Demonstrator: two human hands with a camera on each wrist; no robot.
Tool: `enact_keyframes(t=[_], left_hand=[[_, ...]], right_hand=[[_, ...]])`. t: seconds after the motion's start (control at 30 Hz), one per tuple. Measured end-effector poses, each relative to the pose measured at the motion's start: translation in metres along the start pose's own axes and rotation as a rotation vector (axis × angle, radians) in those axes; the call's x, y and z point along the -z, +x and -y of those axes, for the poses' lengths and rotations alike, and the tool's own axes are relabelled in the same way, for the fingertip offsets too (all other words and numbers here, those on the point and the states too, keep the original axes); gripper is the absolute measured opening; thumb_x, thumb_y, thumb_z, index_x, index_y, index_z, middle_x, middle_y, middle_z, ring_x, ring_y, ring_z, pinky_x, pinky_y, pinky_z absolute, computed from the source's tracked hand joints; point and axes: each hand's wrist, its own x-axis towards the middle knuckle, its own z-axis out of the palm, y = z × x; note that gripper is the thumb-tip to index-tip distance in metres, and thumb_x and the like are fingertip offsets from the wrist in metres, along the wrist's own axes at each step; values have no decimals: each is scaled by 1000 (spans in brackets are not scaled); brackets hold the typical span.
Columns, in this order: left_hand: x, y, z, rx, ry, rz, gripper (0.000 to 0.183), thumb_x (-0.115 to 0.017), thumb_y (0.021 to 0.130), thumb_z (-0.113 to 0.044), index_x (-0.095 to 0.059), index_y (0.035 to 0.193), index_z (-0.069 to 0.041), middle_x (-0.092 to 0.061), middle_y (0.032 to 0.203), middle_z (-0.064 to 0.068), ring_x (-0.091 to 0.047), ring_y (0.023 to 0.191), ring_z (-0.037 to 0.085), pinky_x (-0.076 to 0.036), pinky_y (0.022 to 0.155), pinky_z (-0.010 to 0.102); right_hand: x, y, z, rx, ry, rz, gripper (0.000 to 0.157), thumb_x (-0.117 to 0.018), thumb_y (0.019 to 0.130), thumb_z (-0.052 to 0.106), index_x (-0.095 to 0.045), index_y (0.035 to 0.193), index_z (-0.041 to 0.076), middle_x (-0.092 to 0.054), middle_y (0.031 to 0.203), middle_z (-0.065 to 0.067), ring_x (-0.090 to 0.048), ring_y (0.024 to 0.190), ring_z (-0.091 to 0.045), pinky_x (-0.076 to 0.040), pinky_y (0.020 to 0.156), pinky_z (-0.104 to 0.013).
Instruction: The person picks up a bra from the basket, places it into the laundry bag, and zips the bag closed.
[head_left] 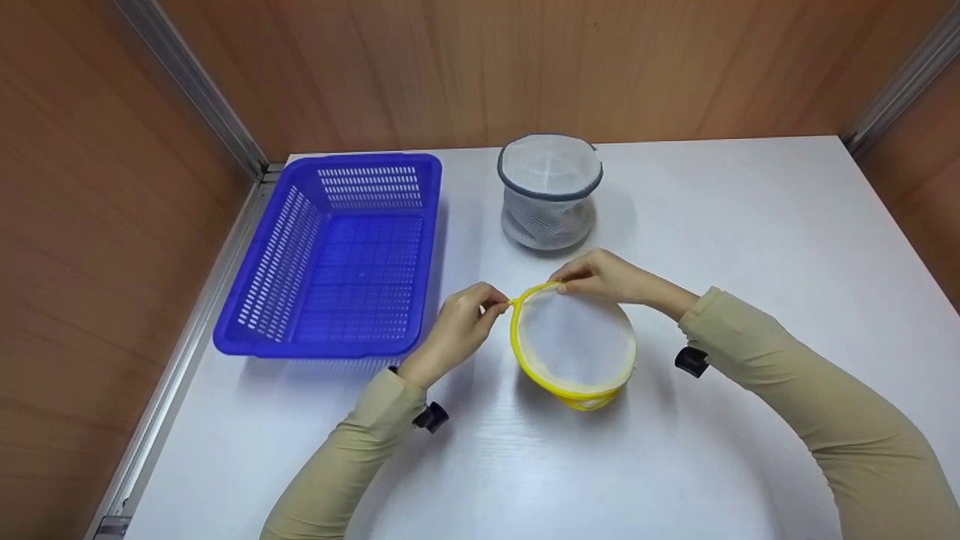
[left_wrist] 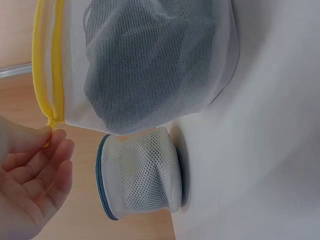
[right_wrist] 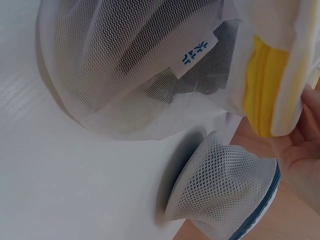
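Observation:
A white mesh laundry bag point(head_left: 577, 337) with a yellow zippered rim stands on the table, its lid lying over the top. Something dark, like folded cloth point(left_wrist: 150, 65), shows through its mesh side, and a white label with blue marks point(right_wrist: 194, 54) is visible in the right wrist view. My left hand point(head_left: 463, 322) pinches the yellow zipper pull point(left_wrist: 51, 123) at the rim's left side between thumb and forefinger. At the far edge of the same rim, my right hand point(head_left: 606, 276) pinches the yellow border between thumb and fingers.
Behind the yellow-rimmed bag stands a second mesh laundry bag point(head_left: 551, 169) with a grey-blue rim. A blue plastic basket point(head_left: 429, 255) with slotted walls sits at the left. Wooden panels point(head_left: 480, 67) border the white table point(head_left: 750, 225) at the back and sides.

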Motion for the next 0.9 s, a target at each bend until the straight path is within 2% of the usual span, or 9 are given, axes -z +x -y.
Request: enact_keyframes(t=[0.07,0.3,0.6,0.73,0.9], left_hand=[[1,-4,-2,-9,-5,3,4,-57,83,-1,-61,82,0,-61,77,7,-54,67,13,-44,55,20],[4,-16,-6,-40,-27,4,3,-58,83,0,-60,82,1,-61,78,7,-54,67,14,-45,56,21],[5,-25,-14,-53,-38,9,5,-59,80,3,-60,83,-1,-60,76,7,-54,66,12,-45,56,20],[4,-29,-19,-51,-41,16,3,-58,81,2,-60,83,0,-60,77,6,-54,67,12,-45,56,20],[1,-33,-24,-42,-60,6,5,-59,81,3,-60,83,0,-60,76,6,-53,65,12,-45,56,19]], right_hand=[[0,-2,-1,-11,-1,-17,24,-61,83,11,-64,102,-3,-64,99,-14,-58,96,-22,-46,83,-32],[0,-10,-2,-44,57,-88,24,-60,83,13,-65,103,-1,-65,99,-13,-57,95,-16,-45,76,-16],[1,-19,-2,-93,62,-192,24,-59,84,11,-64,103,-3,-64,99,-14,-58,92,-19,-43,72,-11],[-1,-22,-2,-105,42,-220,23,-59,85,10,-64,103,-3,-65,98,-14,-57,89,-18,-43,72,-13],[-3,-24,0,-128,6,-273,23,-58,85,9,-64,103,-3,-64,98,-14,-56,88,-19,-45,76,-23]])
